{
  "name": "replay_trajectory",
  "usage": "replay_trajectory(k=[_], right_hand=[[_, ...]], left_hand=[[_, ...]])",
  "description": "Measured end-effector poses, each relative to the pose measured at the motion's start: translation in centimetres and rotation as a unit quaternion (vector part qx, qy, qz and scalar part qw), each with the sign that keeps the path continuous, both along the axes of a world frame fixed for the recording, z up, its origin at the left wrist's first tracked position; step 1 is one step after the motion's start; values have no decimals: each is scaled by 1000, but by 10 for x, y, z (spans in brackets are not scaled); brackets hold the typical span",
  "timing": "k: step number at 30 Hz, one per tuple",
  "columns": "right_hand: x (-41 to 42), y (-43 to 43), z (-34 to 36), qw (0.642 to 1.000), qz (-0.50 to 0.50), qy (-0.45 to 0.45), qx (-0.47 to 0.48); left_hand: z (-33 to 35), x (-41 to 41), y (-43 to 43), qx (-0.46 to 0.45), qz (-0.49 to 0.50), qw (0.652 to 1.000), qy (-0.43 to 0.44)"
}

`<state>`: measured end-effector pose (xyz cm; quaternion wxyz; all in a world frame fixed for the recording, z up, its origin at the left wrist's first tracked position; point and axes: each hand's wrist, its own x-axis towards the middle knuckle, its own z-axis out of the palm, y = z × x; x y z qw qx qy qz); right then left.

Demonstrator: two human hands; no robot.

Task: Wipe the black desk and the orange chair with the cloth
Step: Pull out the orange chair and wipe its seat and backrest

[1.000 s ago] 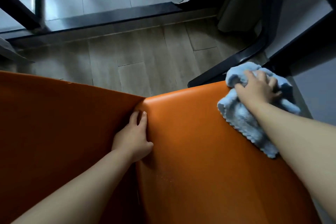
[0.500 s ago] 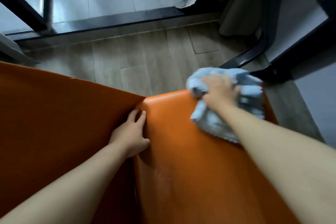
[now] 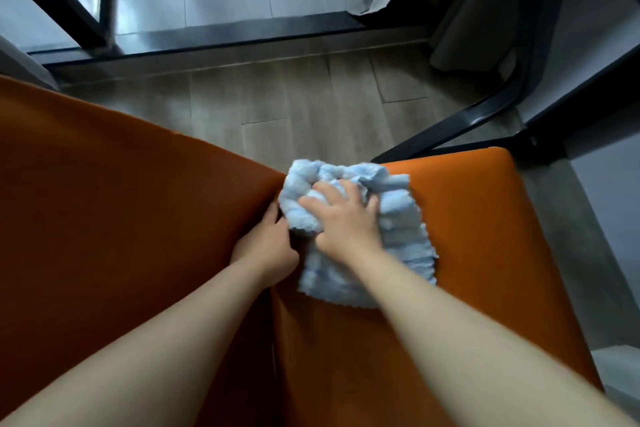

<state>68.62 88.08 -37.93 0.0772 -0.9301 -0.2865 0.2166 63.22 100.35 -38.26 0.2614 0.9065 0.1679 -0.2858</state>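
Chair-wiping step is in hand. Right hand (image 3: 348,218) presses down on the light blue cloth (image 3: 398,239), fingers spread and slightly curled into its bunched top, so it grips the cloth against the orange chair (image 3: 485,253). The cloth sits at the far left part of the lit orange panel, right against the seam where that panel meets the darker orange panel on the left; its lower edge trails toward the camera beside the right forearm. Left hand (image 3: 266,246) rests in that seam just beside the cloth, fingers tucked along the fold and partly hidden by cloth, so I cannot tell whether it pinches the panel or only braces; it looks like it steadies the chair. The hands are nearly touching, cloth between them. Blur on the cloth suggests a stroke in progress. The black desk is not clearly in view; only dark frame legs (image 3: 467,128) show at upper right over the wooden floor (image 3: 294,100), so I cannot judge the desk's state. Judgement: the next move calls for carrying the cloth along the rest of the panel, toward the right edge and near end, keeping pressure flat, then the darker left panel, with the left hand clearing out of the seam so the fold can be wiped.
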Motion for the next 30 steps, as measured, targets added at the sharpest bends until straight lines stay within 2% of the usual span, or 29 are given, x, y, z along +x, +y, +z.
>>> replay_trajectory(k=[2, 4, 6, 9, 11, 13, 15, 18, 20, 22, 24, 26, 27, 28, 30], right_hand=[[22, -35, -2, 999, -9, -22, -39], [46, -82, 2, 986, -144, -44, -76], [55, -116, 10, 952, -289, -47, -90], [40, -105, 15, 920, -378, -25, -102], [20, -67, 13, 935, -340, -27, -94], [-6, -17, 7, 978, -197, -32, -59], [-34, 28, 1, 998, -61, -19, -28], [-46, 41, 0, 999, 30, -10, -43], [-31, 12, -3, 994, 80, -19, -77], [-8, -26, 0, 994, -3, -17, -111], [8, -55, 8, 978, -162, -11, -131], [7, -56, 12, 954, -268, 1, -131], [-1, -46, 13, 954, -269, 13, -130], [-13, -32, 13, 965, -230, 25, -123], [-48, -1, 8, 994, -62, 38, -83]], left_hand=[[0, -6, 0, -37, 39, 998, 10], [5, -18, -5, -71, 123, 990, -6], [14, -34, -12, -88, 202, 974, -50], [23, -56, -21, -100, 266, 953, -106], [26, -61, -21, -126, 321, 930, -126], [31, -58, -17, -154, 396, 892, -153], [36, -52, -14, -163, 442, 863, -183], [37, -50, -12, -158, 449, 858, -192], [36, -54, -13, -144, 419, 876, -191], [35, -58, -13, -100, 349, 914, -181], [36, -62, -15, -55, 273, 948, -155], [38, -63, -16, -25, 238, 962, -134], [40, -63, -17, -20, 235, 963, -130], [40, -62, -17, -19, 234, 963, -131], [40, -61, -17, -22, 235, 961, -142]])
